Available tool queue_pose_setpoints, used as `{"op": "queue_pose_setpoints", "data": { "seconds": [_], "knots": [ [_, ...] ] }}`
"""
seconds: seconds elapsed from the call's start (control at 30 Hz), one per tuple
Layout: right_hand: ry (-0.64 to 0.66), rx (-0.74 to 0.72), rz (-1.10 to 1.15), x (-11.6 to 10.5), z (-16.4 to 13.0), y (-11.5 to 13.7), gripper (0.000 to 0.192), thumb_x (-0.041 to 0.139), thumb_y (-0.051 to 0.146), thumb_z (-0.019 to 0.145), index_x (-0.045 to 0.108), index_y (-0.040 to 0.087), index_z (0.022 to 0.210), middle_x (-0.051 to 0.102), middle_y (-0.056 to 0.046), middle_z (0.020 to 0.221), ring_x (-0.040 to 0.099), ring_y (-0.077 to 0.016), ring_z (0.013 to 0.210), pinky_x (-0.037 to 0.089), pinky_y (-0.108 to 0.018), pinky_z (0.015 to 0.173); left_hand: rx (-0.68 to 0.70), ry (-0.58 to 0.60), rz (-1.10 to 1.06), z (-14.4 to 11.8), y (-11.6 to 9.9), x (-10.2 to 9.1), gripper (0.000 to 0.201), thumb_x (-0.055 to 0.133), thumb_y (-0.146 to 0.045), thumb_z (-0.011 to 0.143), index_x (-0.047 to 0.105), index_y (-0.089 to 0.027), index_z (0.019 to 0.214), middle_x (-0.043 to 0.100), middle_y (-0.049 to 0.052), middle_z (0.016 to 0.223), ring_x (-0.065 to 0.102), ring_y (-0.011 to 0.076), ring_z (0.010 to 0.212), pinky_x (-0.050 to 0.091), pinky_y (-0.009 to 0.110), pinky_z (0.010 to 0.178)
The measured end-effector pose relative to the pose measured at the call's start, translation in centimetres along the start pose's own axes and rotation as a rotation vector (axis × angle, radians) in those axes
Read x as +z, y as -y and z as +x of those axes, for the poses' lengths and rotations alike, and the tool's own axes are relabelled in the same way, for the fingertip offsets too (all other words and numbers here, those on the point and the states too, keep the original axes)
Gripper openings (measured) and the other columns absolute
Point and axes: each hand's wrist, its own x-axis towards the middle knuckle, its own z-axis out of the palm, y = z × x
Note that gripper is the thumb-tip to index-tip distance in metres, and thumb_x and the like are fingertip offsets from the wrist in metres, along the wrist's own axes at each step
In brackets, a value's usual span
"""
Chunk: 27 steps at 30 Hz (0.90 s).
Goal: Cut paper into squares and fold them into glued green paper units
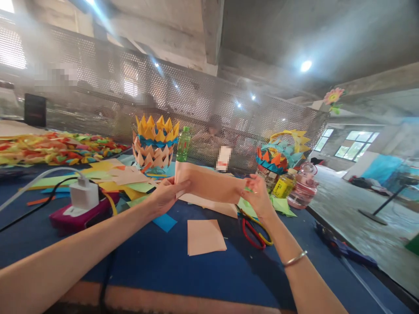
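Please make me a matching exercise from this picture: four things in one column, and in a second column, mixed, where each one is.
Things:
1. peach sheet
2. white charger
3. green bottle
4. folded peach square

Places:
A. flat on the blue table, in front of the hands
B. standing behind the held sheet, beside the paper crown
C. held up between the left hand and right hand
D. on the magenta box at the left

Pairs: 1-C, 2-D, 3-B, 4-A
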Motion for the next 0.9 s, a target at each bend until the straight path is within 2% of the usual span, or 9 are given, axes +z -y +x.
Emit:
{"op": "queue_pose_setpoints", "data": {
  "seconds": [0.07, 0.13, 0.27, 0.37, 0.43, 0.53, 0.7, 0.8, 0.9],
  "knots": [
    [0.254, 0.15, 0.201, 0.4, -0.4, -0.2, 0.065, 0.085, 0.044, 0.051, 0.059, 0.021, 0.105, 0.069, -0.007, 0.098, 0.064, -0.0242, 0.092, 0.052, -0.038, 0.08, -0.028, 0.038, -0.01, -0.1, 0.2, -0.1, 0.029, 0.087, -0.025, 0.049, 0.074, -0.016, 0.073, 0.076, 0.003, 0.077, 0.07, 0.0149, 0.071, 0.054, 0.021, 0.073],
    [0.403, 0.241, 0.258, 0.9, -1.0, -0.5, 0.049, 0.083, 0.043, 0.057, 0.067, 0.019, 0.097, 0.073, -0.006, 0.094, 0.067, -0.0253, 0.09, 0.053, -0.039, 0.082, -0.066, 0.092, 0.064, -0.2, 0.1, -0.2, 0.032, 0.087, -0.027, 0.049, 0.075, -0.016, 0.076, 0.076, 0.005, 0.08, 0.07, 0.0174, 0.073, 0.054, 0.023, 0.072],
    [0.446, 0.253, 0.192, 1.0, -1.6, -1.1, 0.038, 0.083, 0.035, 0.057, 0.074, 0.02, 0.09, 0.075, -0.003, 0.088, 0.069, -0.023, 0.085, 0.053, -0.035, 0.08, -0.04, 0.187, 0.343, -0.6, -1.2, -1.0, 0.049, 0.085, -0.03, 0.05, 0.075, -0.018, 0.096, 0.076, 0.007, 0.091, 0.071, 0.0219, 0.081, 0.053, 0.026, 0.072],
    [0.534, 0.2, 0.085, 0.7, -1.5, -1.3, 0.041, 0.081, 0.032, 0.06, 0.074, 0.021, 0.099, 0.075, -0.003, 0.095, 0.069, -0.0222, 0.089, 0.053, -0.034, 0.082, 0.069, 0.145, 0.49, -0.5, -1.7, -1.5, 0.044, 0.081, -0.03, 0.053, 0.074, -0.019, 0.095, 0.075, 0.007, 0.097, 0.069, 0.022, 0.089, 0.051, 0.027, 0.077],
    [0.581, 0.126, -0.016, 0.7, -1.5, -1.4, 0.038, 0.077, 0.032, 0.065, 0.074, 0.022, 0.101, 0.075, -0.003, 0.1, 0.068, -0.0236, 0.094, 0.052, -0.035, 0.086, 0.101, 0.118, 0.558, -0.2, -1.5, -1.6, 0.037, 0.078, -0.029, 0.053, 0.073, -0.018, 0.089, 0.075, 0.005, 0.091, 0.068, 0.0219, 0.088, 0.05, 0.027, 0.079],
    [0.543, 0.068, -0.097, 1.1, -1.7, -1.9, 0.033, 0.073, 0.035, 0.07, 0.075, 0.021, 0.1, 0.075, -0.004, 0.1, 0.067, -0.0264, 0.097, 0.052, -0.04, 0.089, 0.1, 0.125, 0.584, 0.0, -0.9, -1.5, 0.034, 0.075, -0.027, 0.051, 0.072, -0.017, 0.084, 0.073, 0.003, 0.081, 0.067, 0.0212, 0.081, 0.05, 0.026, 0.072],
    [0.46, 0.062, -0.136, 1.2, -1.6, -2.5, 0.034, 0.067, 0.042, 0.074, 0.075, 0.018, 0.098, 0.076, -0.007, 0.095, 0.068, -0.0286, 0.093, 0.054, -0.041, 0.081, 0.122, 0.113, 0.515, -0.1, -0.8, -1.1, 0.037, 0.074, -0.032, 0.055, 0.07, -0.017, 0.088, 0.071, 0.001, 0.074, 0.066, 0.0191, 0.071, 0.049, 0.023, 0.06],
    [0.445, 0.058, -0.188, 1.1, -1.5, -2.7, 0.032, 0.071, 0.041, 0.07, 0.075, 0.016, 0.09, 0.076, -0.007, 0.087, 0.068, -0.0277, 0.087, 0.054, -0.038, 0.078, 0.035, 0.164, 0.53, 0.0, -0.8, -1.4, 0.041, 0.075, -0.031, 0.053, 0.07, -0.016, 0.09, 0.07, 0.0, 0.069, 0.065, 0.0191, 0.064, 0.048, 0.024, 0.055],
    [0.388, 0.056, -0.255, 1.0, -1.2, -3.0, 0.03, 0.073, 0.043, 0.067, 0.07, 0.016, 0.079, 0.073, -0.007, 0.077, 0.067, -0.0259, 0.077, 0.053, -0.034, 0.069, -0.004, 0.194, 0.553, 0.2, -0.7, -1.9, 0.035, 0.075, -0.031, 0.053, 0.071, -0.015, 0.084, 0.072, 0.002, 0.069, 0.068, 0.0232, 0.07, 0.05, 0.026, 0.058]
  ]
}}
